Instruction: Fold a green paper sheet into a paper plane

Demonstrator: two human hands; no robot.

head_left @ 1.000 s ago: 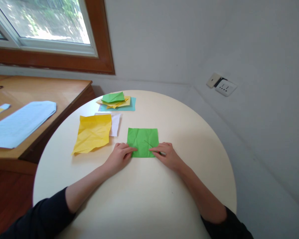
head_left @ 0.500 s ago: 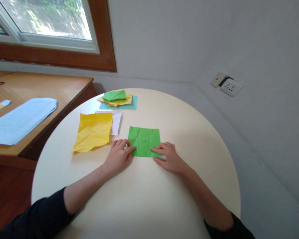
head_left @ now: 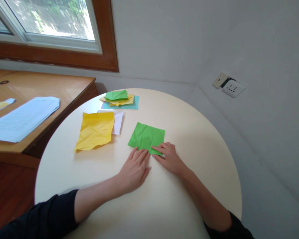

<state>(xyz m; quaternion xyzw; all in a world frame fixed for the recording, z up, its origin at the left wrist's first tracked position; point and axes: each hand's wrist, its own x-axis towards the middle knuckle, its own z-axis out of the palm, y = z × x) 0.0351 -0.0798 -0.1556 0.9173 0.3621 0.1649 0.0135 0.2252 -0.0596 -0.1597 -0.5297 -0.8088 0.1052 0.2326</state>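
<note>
A creased green sheet of paper (head_left: pixel 147 134) lies on the round table in front of me, turned slightly at an angle. My left hand (head_left: pixel 136 167) rests flat with its fingers stretched over the sheet's lower edge and its thumb apart on the tabletop. At the lower right corner, my right hand (head_left: pixel 165 157) has its index finger on top of the green paper and its thumb by the edge, keeping hold of that corner. Whether the thumb lies under the sheet is hard to see.
A crumpled yellow sheet (head_left: pixel 96 131) partly covers a white sheet (head_left: pixel 118 122) at left. Farther back, folded green and yellow papers (head_left: pixel 119 97) sit on a blue sheet (head_left: pixel 135 103). White papers (head_left: pixel 25 116) and scissors (head_left: pixel 0 83) lie on the wooden desk (head_left: pixel 72 83).
My left hand has moved right from the sheet's left edge to its lower edge, its fingers now flatter. The green paper has turned somewhat clockwise. My right hand has barely moved.
</note>
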